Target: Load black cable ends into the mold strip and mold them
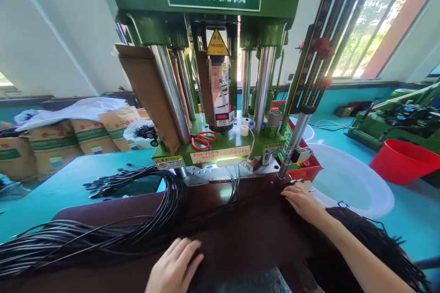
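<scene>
The left hand [175, 265] is laid flat at 6 o'clock on the dark brown table [247, 233], fingers spread loosely and nothing gripped. Its fingertips are placed just beside the bundle of black cables [103, 238], which is stretched from 9 o'clock across the table and curved up toward the machine base. The right hand [302, 201] is seen at 4 o'clock, palm down, fingers extended and slightly parted, resting on the table's far edge with nothing clasped. A second heap of black cables [374, 238] is draped at 4 o'clock under and behind the right forearm.

At 12 o'clock a green press machine [213, 13] is mounted, with 4 chrome columns and a yellow warning triangle [217, 43]. Red-handled scissors [203, 139] are laid on its green platform. A white basin [350, 183] is set at 3 o'clock, with a red bucket [402, 160] farther out. Brown sacks [68, 142] are stacked at 9 o'clock on the teal floor.
</scene>
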{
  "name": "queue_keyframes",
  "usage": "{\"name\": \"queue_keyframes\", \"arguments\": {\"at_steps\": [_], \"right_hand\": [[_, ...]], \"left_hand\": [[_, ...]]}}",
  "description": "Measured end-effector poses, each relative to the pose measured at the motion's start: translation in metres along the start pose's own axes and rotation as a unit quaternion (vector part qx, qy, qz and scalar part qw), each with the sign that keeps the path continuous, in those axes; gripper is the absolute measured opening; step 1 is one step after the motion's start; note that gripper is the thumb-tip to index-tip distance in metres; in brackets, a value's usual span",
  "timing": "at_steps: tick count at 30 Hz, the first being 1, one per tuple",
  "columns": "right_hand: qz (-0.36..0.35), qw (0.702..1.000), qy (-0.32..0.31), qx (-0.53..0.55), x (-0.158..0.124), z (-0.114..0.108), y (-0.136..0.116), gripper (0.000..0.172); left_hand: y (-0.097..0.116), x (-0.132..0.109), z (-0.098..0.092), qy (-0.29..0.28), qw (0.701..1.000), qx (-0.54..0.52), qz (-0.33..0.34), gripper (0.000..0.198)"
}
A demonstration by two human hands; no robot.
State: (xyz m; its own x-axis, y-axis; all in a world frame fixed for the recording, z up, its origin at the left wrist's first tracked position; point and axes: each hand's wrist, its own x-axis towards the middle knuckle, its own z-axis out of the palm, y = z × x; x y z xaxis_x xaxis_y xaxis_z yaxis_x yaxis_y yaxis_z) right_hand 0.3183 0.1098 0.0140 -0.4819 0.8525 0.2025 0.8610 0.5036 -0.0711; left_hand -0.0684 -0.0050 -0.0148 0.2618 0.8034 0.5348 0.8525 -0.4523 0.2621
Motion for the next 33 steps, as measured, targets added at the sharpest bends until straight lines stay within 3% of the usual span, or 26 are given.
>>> {"name": "queue_keyframes", "arguments": {"at_steps": [4,8,13,17,19,21,24,27,30,33], "right_hand": [[-0.048,0.994,-0.064,-0.080,0.020,-0.008,-0.010,0.025],[-0.083,0.988,-0.078,-0.105,0.027,-0.013,-0.013,0.019],[-0.092,0.985,-0.067,-0.130,0.035,-0.007,-0.026,0.017],[-0.088,0.989,-0.054,-0.109,0.039,0.001,-0.027,0.026],[-0.071,0.990,-0.045,-0.109,0.041,0.004,-0.027,0.035],[-0.070,0.991,-0.014,-0.117,0.044,0.003,-0.035,0.035],[-0.132,0.988,0.028,-0.072,0.058,-0.002,-0.069,0.023],[-0.222,0.975,-0.001,-0.032,0.085,-0.003,-0.122,0.018],[-0.277,0.958,-0.039,-0.064,0.118,0.008,-0.167,0.014],[-0.279,0.955,-0.049,-0.091,0.139,0.023,-0.190,0.012]], "left_hand": [[0.019,0.048,0.016,-0.039,0.996,0.084,0.017,0.021],[0.014,0.064,0.017,-0.083,0.991,0.105,-0.032,0.044],[-0.017,0.061,0.001,-0.124,0.989,0.054,-0.063,0.031],[-0.039,0.046,-0.026,-0.102,0.990,0.073,-0.060,0.028],[-0.056,0.029,-0.043,-0.090,0.985,0.117,-0.086,0.037],[-0.078,0.007,-0.062,-0.103,0.975,0.166,-0.110,0.058],[-0.116,-0.024,-0.091,-0.147,0.953,0.228,-0.135,0.081],[-0.155,-0.040,-0.115,-0.201,0.934,0.258,-0.146,0.079],[-0.185,-0.036,-0.130,-0.233,0.927,0.269,-0.123,0.070],[-0.201,-0.024,-0.134,-0.237,0.932,0.264,-0.077,0.063]]}}
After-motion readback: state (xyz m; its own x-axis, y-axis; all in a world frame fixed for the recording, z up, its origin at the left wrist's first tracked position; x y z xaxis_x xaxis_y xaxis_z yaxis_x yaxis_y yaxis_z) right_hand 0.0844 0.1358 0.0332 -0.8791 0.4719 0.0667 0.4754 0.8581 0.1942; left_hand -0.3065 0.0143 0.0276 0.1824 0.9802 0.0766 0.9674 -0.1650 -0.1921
